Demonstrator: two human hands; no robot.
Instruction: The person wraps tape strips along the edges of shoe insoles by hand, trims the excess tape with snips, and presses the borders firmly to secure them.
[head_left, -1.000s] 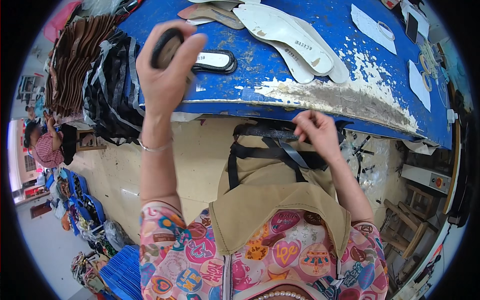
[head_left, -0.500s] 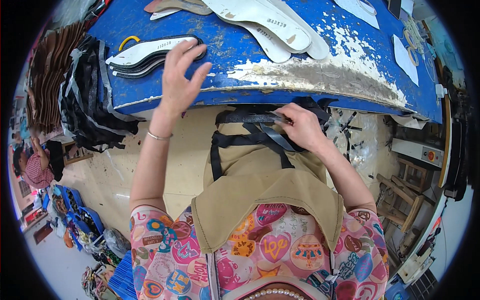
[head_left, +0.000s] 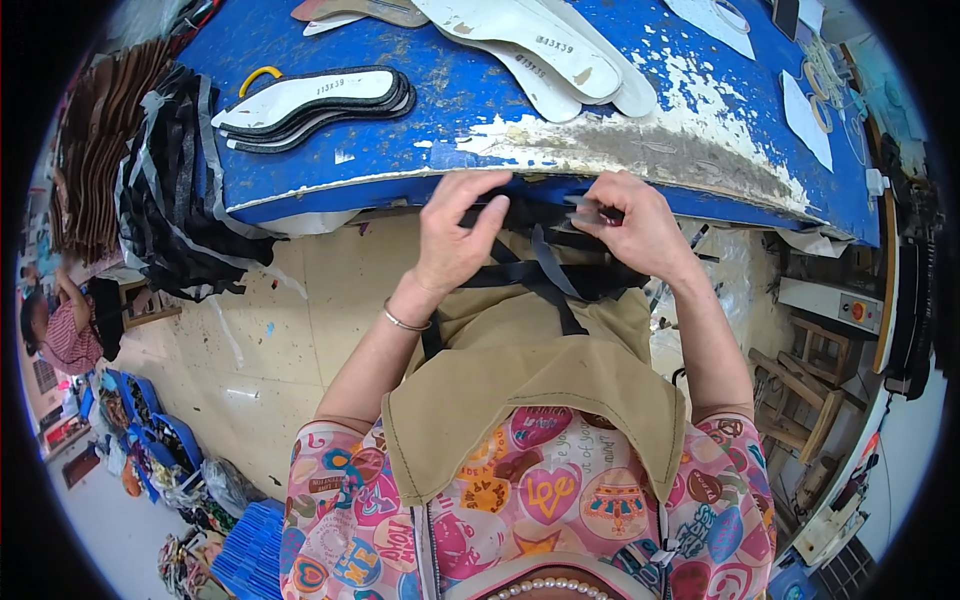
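My left hand (head_left: pixel 455 232) is at the table's front edge, above my lap. Its thumb and fingers are apart, with no held thing showing between them. To its right, my right hand (head_left: pixel 640 228) is closed around small snips (head_left: pixel 585 212), whose two grey blades point left. Black strips (head_left: pixel 540 275) lie across the khaki apron (head_left: pixel 500 365) on my lap, just below both hands. On the blue table, at the left, rests a stack of insoles (head_left: pixel 315 105), white on top with dark layers underneath. Larger white insole pieces (head_left: pixel 560 60) lie farther back in the middle.
The worn blue table (head_left: pixel 430 140) spans the front. Brown strips (head_left: pixel 105 160) and black strips (head_left: pixel 170 190) hang at the left. Wooden stools (head_left: pixel 805 395) stand at the lower right. Blue crates (head_left: pixel 255 550) and a person (head_left: pixel 70 325) are at the left.
My left hand has left the insole stack and come right and down, close to my right hand. My right hand, with the snips, has shifted slightly right and up.
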